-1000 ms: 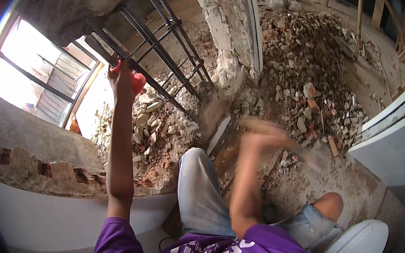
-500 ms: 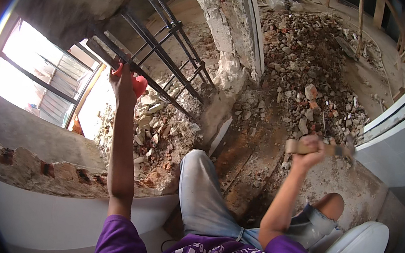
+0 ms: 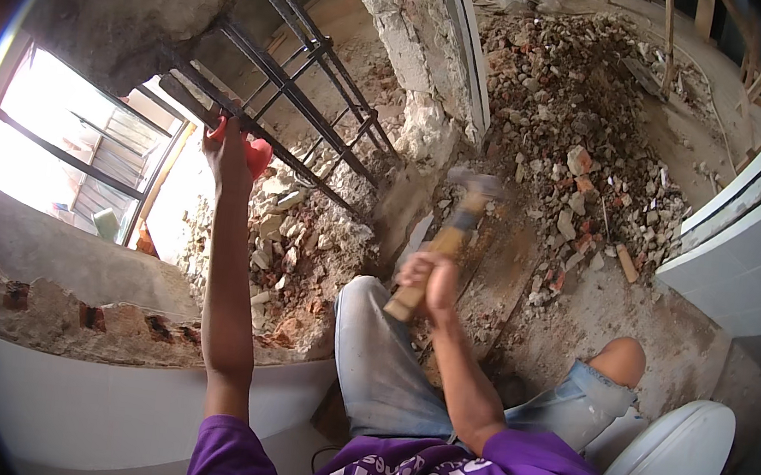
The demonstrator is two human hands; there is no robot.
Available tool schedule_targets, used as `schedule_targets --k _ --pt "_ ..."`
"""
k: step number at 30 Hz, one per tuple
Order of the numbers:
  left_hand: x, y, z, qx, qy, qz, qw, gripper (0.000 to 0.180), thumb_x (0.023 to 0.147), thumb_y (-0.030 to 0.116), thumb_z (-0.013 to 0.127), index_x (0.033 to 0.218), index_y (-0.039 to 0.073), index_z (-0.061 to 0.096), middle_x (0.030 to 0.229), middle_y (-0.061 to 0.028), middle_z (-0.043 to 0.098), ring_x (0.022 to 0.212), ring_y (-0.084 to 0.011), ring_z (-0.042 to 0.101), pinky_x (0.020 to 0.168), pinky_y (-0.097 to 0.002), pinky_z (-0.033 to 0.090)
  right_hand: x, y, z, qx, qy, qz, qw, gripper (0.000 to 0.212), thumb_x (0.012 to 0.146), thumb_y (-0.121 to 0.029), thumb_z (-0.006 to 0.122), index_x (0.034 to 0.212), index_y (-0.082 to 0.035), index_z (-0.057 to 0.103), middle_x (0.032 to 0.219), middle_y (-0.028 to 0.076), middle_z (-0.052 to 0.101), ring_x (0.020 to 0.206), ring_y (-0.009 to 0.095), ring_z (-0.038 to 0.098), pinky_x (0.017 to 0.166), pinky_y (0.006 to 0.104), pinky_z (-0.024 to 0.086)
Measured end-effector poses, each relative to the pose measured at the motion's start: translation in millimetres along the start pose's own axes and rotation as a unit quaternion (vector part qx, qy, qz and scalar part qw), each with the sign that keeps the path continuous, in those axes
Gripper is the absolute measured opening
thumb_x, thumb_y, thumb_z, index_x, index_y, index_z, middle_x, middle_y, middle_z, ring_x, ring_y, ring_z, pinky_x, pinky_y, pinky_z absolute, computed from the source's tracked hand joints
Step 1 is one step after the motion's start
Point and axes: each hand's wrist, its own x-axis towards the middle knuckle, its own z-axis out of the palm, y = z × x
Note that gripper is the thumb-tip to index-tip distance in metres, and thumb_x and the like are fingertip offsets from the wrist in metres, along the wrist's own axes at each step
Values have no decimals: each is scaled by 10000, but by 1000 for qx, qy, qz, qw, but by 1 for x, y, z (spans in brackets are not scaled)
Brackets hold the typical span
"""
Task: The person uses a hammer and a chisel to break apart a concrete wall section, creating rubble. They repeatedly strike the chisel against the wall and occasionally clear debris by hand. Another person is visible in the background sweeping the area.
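My left hand, arm stretched forward, is closed around a chisel with a red hand guard. Its flat grey blade lies against the exposed steel bars, close under a broken concrete mass. The exact spot where the tip meets the concrete is hard to make out. My right hand grips a hammer by its wooden handle, above my left knee. The hammer head is smeared by motion and points away from me, some way to the right of the chisel.
Broken masonry rubble is heaped ahead and right; more rubble lies below the bars. A wooden-handled tool rests on the floor. A jagged wall stub runs left. Near my right side stands a white oval lid.
My right hand has swung the hammer from the right over to the left, and its head now points forward. My left hand and the chisel stay nearly in place.
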Motion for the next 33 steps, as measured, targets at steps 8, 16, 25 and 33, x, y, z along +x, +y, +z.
schedule_targets --k 8,16,25,33 --pt "-4 8 -13 2 -91 7 996 365 901 83 531 1260 110 469 1167 -44 523 1063 -164 457 865 -490 444 -25 -151 -2 45 230 -414 880 43 682 -100 405 675 -141 398 560 3 449 539 129 485 582 288 466" --pt "-10 14 4 34 -87 46 995 332 896 124 550 1217 55 502 1080 -55 574 981 -152 523 849 -407 452 25 71 10 166 -111 128 971 34 758 -85 440 748 -77 409 545 15 339 467 136 384 464 301 412" --pt "-11 11 3 84 -16 17 996 84 873 134 579 913 82 527 776 2 569 686 -75 502 577 -257 419 -57 -60 21 -61 -121 72 988 118 701 -62 482 780 -66 393 564 28 332 455 123 364 437 297 396" --pt "-31 30 9 64 16 14 998 408 817 232 682 1124 7 534 704 8 505 672 -66 506 553 -254 459 -92 -103 15 -327 -99 -139 930 160 849 -124 524 742 -71 417 563 27 438 453 115 434 488 276 429"
